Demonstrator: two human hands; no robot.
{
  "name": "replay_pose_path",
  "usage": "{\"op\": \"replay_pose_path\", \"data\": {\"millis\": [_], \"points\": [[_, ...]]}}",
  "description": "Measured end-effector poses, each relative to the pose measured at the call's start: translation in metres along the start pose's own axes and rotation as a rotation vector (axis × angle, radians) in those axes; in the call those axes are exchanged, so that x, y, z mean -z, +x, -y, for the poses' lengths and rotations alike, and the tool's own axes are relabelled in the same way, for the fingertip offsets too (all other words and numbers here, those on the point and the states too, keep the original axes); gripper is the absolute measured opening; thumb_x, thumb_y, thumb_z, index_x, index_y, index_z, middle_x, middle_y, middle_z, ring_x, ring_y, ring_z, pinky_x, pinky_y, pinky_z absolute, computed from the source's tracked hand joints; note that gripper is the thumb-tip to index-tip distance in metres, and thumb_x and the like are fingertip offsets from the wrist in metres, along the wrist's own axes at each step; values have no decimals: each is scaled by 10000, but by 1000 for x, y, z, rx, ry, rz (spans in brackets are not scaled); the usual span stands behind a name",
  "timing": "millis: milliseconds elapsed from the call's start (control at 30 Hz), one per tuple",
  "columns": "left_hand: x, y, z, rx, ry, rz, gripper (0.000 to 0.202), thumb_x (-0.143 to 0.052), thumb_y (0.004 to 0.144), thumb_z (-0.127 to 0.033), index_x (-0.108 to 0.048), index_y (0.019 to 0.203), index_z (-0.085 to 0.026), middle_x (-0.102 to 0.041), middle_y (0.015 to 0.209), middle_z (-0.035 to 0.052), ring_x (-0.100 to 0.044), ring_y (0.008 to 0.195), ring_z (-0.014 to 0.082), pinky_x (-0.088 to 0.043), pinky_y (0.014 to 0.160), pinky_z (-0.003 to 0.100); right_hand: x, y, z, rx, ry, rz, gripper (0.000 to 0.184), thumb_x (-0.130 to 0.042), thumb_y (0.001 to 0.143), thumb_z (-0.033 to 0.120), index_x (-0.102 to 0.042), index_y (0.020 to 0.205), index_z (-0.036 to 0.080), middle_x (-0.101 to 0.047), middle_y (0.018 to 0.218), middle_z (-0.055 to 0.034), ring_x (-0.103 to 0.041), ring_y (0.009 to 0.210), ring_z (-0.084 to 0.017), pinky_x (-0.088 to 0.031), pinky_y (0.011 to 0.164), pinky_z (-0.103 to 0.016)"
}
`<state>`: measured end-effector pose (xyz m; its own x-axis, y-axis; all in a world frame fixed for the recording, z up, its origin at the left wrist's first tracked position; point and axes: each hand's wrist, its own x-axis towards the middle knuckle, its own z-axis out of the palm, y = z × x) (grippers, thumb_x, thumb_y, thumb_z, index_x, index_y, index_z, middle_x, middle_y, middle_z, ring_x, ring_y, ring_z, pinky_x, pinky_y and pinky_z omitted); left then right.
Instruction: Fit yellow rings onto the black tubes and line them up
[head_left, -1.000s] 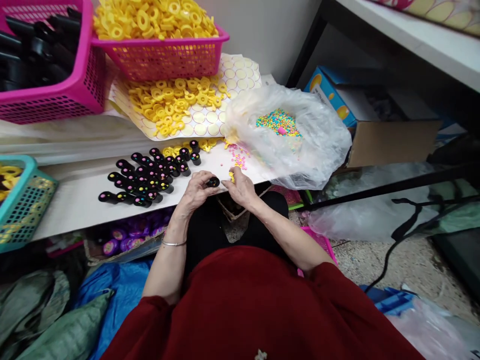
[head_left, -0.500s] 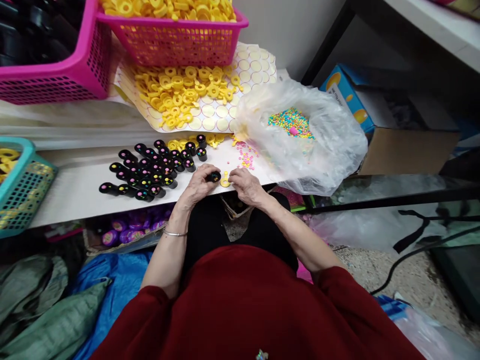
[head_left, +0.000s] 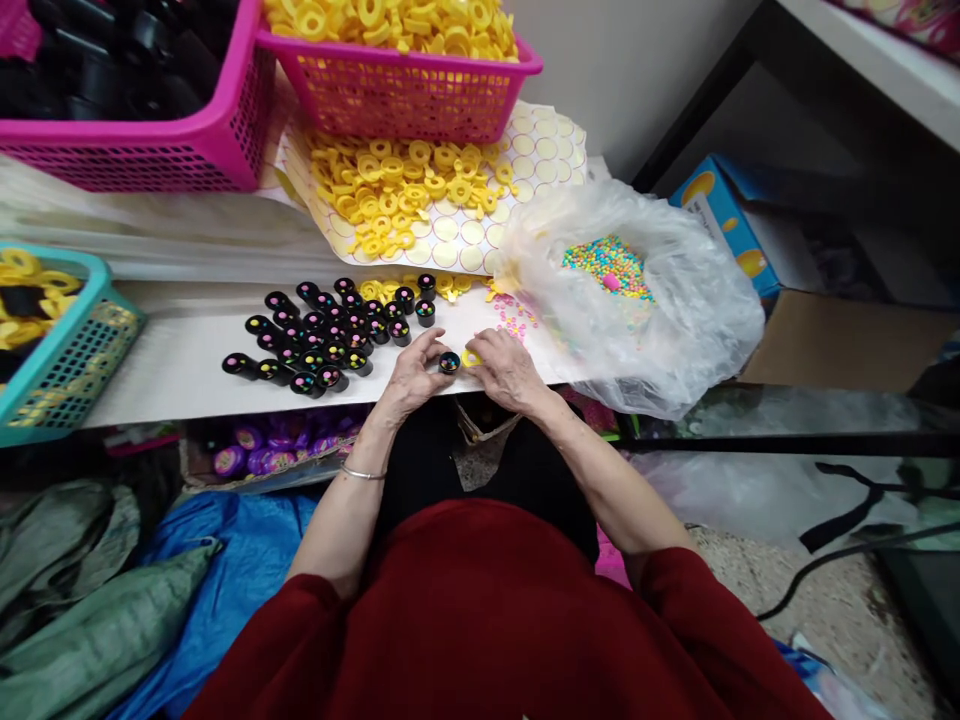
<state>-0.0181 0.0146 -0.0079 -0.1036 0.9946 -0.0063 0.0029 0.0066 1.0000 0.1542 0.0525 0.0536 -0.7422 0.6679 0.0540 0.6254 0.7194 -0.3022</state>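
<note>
My left hand (head_left: 414, 374) pinches a small black tube (head_left: 449, 362) with coloured beads in its open end, held at the front edge of the white table (head_left: 172, 365). My right hand (head_left: 507, 368) is closed on a yellow ring (head_left: 470, 357), right beside the tube. Left of my hands lie several more black tubes (head_left: 322, 340) filled with coloured beads. A few loose pink and yellow beads (head_left: 515, 318) lie just beyond my right hand.
A clear plastic bag (head_left: 637, 300) of coloured beads sits at the right. Yellow rings (head_left: 397, 185) are heaped on a sheet behind. Pink baskets (head_left: 187, 150) hold black parts and yellow rings (head_left: 397, 95). A teal basket (head_left: 67, 350) stands left.
The view has shifted, so everything sits further right and higher. My hands stay together at the table edge; the yellow ring has come up against the black tube.
</note>
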Motion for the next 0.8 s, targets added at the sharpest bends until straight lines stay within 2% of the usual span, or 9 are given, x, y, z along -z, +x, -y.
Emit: {"op": "replay_pose_path", "data": {"millis": [67, 233, 367, 567, 667, 733, 800], "points": [[0, 0, 0, -23, -16, 4, 763, -784, 487, -206, -488, 1187, -147, -637, 836, 10, -599, 824, 139, -449, 834, 285, 2, 1, 8, 9, 34, -17, 273, -445, 889, 223, -556, 1124, 139, -562, 1140, -125, -434, 982, -259, -344, 831, -373], [2, -1, 0, -30, -14, 6, 810, -789, 507, -261, -451, 1235, -151, -661, 877, 35, -608, 874, 157, -449, 800, 264, 5, 12, 25, 17, -19, 43, 260, -440, 875, 193, -577, 1091, 143, -578, 1104, -129, -432, 967, -272, -336, 795, -385], [1, -1, 0, -26, 24, 8, 797, -760, 527, -258, -441, 1249, -146, -660, 910, 36, -616, 864, 156, -446, 772, 258, 7, 17, 29, 15, -83, 75, 259, -434, 879, 207, -599, 1067, 139, -587, 1063, -136, -433, 964, -285, -327, 764, -394], [3, 0, 1, -37, 52, -7, 763, -711, 514, -194, -471, 1236, -144, -677, 873, 25, -607, 889, 162, -436, 840, 288, 7, 20, 31, 41, -130, 81, 259, -446, 867, 199, -623, 1047, 139, -590, 1007, -143, -431, 957, -290, -312, 744, -398], [4, -3, -3, 4, -93, -15, 673, -672, 509, -174, -543, 1169, -156, -680, 932, 53, -611, 889, 171, -458, 796, 287, 6, 21, 31, 32, -125, 74, 257, -461, 868, 222, -632, 1046, 149, -593, 997, -142, -430, 961, -292, -312, 748, -399], [3, -6, -7, 34, -192, -70, 519, -664, 532, -206, -620, 1047, -162, -679, 922, 57, -610, 832, 164, -467, 733, 278, 5, 21, 29, 35, -104, 64, 269, -461, 875, 233, -626, 1070, 153, -596, 1001, -140, -431, 963, -290, -314, 755, -400], [-1, -8, -10, 60, -203, -135, 332, -675, 578, -273, -672, 890, -159, -676, 842, 45, -589, 740, 145, -461, 672, 267, 2, 20, 27, 34, -74, 43, 272, -452, 887, 251, -624, 1074, 152, -601, 1004, -137, -433, 965, -285, -315, 770, -403]]}}
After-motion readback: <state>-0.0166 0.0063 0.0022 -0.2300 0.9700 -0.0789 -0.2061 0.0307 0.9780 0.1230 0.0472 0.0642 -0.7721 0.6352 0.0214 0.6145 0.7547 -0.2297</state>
